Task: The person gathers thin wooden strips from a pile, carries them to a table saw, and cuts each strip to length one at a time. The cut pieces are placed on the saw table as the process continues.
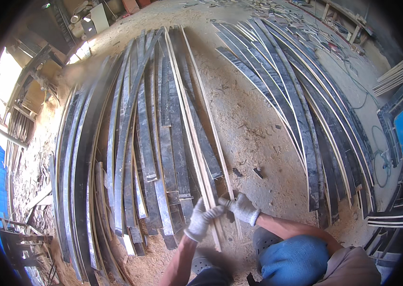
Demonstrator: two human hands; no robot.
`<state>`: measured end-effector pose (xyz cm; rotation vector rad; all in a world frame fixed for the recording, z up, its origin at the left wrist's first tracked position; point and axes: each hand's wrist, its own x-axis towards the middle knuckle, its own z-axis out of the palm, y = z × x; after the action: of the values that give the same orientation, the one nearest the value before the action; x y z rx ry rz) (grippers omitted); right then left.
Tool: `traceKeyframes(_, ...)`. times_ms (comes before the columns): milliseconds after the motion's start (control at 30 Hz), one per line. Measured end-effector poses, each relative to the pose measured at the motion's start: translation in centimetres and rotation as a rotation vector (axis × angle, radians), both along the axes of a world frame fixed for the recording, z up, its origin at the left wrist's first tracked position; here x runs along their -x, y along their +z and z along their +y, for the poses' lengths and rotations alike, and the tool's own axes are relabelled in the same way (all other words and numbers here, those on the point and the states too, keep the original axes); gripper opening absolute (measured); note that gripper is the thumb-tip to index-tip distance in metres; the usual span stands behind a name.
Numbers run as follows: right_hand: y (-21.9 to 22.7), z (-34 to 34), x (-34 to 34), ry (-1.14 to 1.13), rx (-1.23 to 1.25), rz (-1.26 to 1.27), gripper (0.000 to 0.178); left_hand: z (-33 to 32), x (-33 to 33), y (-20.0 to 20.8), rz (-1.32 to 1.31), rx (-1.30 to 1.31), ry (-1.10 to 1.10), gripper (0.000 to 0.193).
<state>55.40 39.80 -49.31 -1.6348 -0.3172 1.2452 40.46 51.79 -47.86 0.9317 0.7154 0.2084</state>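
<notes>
my left grip (198, 221) wraps pale-edged strips (195, 157) toward their near ends; my right grip (243, 209) holds a thin strip (211, 117) just right of them, exact contact hidden.

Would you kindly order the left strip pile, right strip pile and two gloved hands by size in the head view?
1. Left strip pile
2. Right strip pile
3. Left gloved hand and right gloved hand: too alike to rank

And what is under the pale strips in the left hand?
Dark boards show along their far part, sawdusty floor near their close end. Whatever lies directly beneath the pale strips and left hand is covered.
</notes>
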Motion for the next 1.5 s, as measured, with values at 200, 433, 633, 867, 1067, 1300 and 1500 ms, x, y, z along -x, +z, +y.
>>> traceKeyframes(200, -2.3, -1.6, -0.4, 0.174, 0.052, -0.08, 0.078, -4.5, -0.2, -3.5, 0.096, -0.104, -0.07, 0.042)
traceKeyframes(433, 1.3, -1.2, 0.3, 0.107, 0.046, -0.032, 0.073, -3.5, 0.4, -7.3, -0.041, -0.065, 0.048, 0.075)
traceKeyframes(633, -0.9, -3.2, 2.7, 0.119, 0.353, -0.256, 0.07, 1.7, -4.1, -4.8, 0.205, -0.148, 0.045, 0.071)
traceKeyframes(867, -7.2, -7.9, 2.4, -0.071, 0.193, 0.032, 0.042, 1.9, -3.1, -5.1, 0.2, 0.064, 0.177, 0.03)
traceKeyframes(1067, -9.8, -10.2, 1.3, -0.15, 0.319, -0.209, 0.024, 1.1, 0.8, -5.7, -0.03, 0.246, 0.104, 0.037)
traceKeyframes(1300, -7.0, -11.6, 1.0, -0.272, 0.111, 0.059, 0.029, 1.3, 2.5, -5.5, -0.115, 0.27, 0.047, 0.059)
traceKeyframes(1500, -6.6, -12.1, 0.7, -0.347, 0.045, 0.015, 0.031, 2.1, 3.2, -5.3, -0.079, 0.216, -0.008, 0.073)
